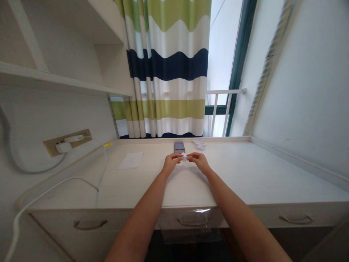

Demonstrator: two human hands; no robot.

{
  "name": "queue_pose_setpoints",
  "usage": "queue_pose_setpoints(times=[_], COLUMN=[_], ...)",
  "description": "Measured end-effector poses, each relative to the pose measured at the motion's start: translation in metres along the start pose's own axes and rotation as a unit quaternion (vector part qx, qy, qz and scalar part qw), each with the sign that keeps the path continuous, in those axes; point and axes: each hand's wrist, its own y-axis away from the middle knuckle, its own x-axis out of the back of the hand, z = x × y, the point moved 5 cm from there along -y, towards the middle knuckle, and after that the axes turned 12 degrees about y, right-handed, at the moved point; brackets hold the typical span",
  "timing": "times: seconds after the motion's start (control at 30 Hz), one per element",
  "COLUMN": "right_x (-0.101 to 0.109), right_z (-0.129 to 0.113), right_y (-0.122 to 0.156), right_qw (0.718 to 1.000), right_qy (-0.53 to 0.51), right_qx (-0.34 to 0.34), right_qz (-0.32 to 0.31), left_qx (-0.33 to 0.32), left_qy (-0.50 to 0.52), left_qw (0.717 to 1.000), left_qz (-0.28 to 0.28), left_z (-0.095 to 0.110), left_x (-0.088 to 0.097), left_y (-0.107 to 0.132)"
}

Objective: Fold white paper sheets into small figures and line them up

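Head cam is what I've got up on my end, so ask away.

**Q:** What are the hands doing?

**Me:** Both closed in a pinch, lol. The left hand and right hand come together above the counter, each holding one end of a small white piece. It's too small on my feed to tell what it is.

**Q:** Where's that compared with everything else?

**Me:** Roughly mid-counter, toward the back. A phone lies just behind the hands with its screen lit, and a crumpled white wad sits just right of it. Further left, well apart from the hands, there's a flat sheet of white paper.

**Q:** What's around the counter?

**Me:** A striped curtain hangs behind it. On the left wall there's a socket panel with a white plug in it, and a white cable loops beside the counter. A clear plastic sheet hangs down the middle drawer front.
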Motion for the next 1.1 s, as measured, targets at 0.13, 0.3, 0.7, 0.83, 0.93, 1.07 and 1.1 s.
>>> queue_pose_setpoints(times=[0.13, 0.3, 0.7, 0.83, 0.93, 1.07, 1.1], right_x=[0.0034, 0.0030, 0.0041, 0.0031, 0.0028, 0.0046, 0.0051], right_z=[-0.0015, -0.0035, -0.0029, -0.0037, -0.0031, -0.0013, -0.0010], right_y=[-0.0004, 0.0004, 0.0018, 0.0036, 0.0040, 0.0013, 0.0003], right_qw=[0.998, 0.998, 1.000, 0.999, 0.998, 0.999, 1.000], right_qy=[0.053, 0.059, 0.009, -0.023, -0.046, -0.026, -0.020], right_qx=[0.026, 0.025, 0.004, -0.015, -0.023, -0.024, -0.022], right_qz=[0.018, 0.003, -0.011, -0.021, -0.030, -0.013, -0.007], left_qx=[-0.051, -0.011, 0.081, 0.075, 0.081, 0.103, 0.107], left_qy=[-0.053, -0.053, 0.020, 0.021, 0.037, 0.108, 0.127], left_qw=[0.997, 0.999, 0.995, 0.996, 0.995, 0.988, 0.985], left_qz=[-0.006, 0.002, -0.055, -0.047, -0.037, -0.047, -0.050], left_z=[0.0074, 0.0051, 0.0010, 0.0002, -0.0010, -0.0014, -0.0013], left_x=[0.0006, 0.0009, -0.0052, -0.0042, -0.0031, -0.0065, -0.0075], left_y=[0.0003, -0.0003, 0.0058, 0.0045, 0.0043, 0.0061, 0.0065])
